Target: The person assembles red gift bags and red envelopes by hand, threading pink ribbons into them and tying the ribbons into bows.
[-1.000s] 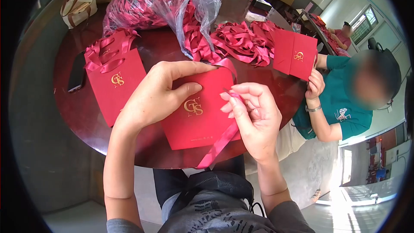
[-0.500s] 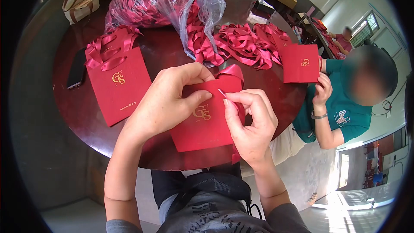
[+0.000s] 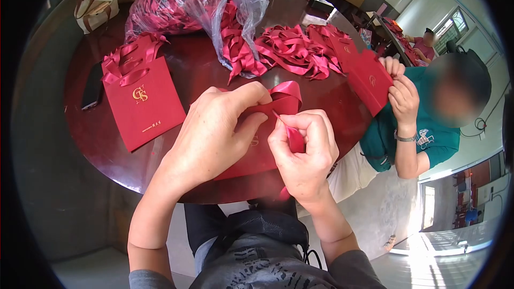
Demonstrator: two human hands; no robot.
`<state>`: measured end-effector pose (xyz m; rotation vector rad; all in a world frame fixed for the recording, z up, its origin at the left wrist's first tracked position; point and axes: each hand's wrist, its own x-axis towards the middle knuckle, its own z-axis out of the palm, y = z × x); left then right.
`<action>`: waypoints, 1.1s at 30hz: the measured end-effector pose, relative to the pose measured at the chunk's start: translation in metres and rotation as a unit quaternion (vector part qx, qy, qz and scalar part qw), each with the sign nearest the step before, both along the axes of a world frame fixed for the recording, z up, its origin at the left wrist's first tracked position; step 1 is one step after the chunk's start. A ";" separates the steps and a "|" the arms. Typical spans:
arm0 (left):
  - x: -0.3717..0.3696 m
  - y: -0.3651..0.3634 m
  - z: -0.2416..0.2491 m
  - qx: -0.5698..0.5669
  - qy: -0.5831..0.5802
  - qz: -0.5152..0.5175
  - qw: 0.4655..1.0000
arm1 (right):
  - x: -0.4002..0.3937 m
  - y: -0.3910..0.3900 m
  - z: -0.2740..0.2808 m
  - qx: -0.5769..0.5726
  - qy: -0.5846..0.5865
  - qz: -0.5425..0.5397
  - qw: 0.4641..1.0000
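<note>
A red paper gift bag with a gold logo lies at the table's front edge, mostly behind my hands. My left hand is closed on its top edge, thumb in front and fingers curled behind. A loop of red satin ribbon stands up from the bag's top. My right hand pinches the ribbon's narrow end between thumb and forefinger, close to the bag's upper front. More ribbon hangs below that pinch. Where the ribbon meets the bag is partly hidden by my fingers.
Red bags with ribbon handles lie left beside a dark phone. Behind are a clear plastic sack of ribbons and a loose ribbon pile. At right, a co-worker holds another red bag.
My bag's top now tips, its logo more hidden. My right hand still pinches the ribbon, slightly lower left. The co-worker's bag has tilted, and both their hands now show on it.
</note>
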<state>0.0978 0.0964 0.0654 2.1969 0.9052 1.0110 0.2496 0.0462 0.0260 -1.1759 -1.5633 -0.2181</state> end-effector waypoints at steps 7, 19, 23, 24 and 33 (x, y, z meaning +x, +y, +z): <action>0.018 -0.014 0.004 0.124 0.074 0.007 0.989 | 0.006 -0.006 0.000 -0.007 0.011 -0.022 1.000; 0.036 -0.015 0.003 0.127 0.021 0.011 0.992 | 0.023 0.002 -0.009 0.057 0.015 0.020 0.998; 0.037 -0.015 0.004 0.116 0.028 0.012 0.993 | 0.029 0.003 -0.008 -0.020 0.117 0.072 0.990; 0.038 -0.016 0.004 0.115 0.028 0.010 0.993 | 0.027 0.002 -0.011 -0.021 0.116 0.070 0.990; 0.047 -0.021 0.004 0.161 0.034 0.050 0.985 | 0.036 0.000 -0.005 0.059 -0.093 0.039 0.993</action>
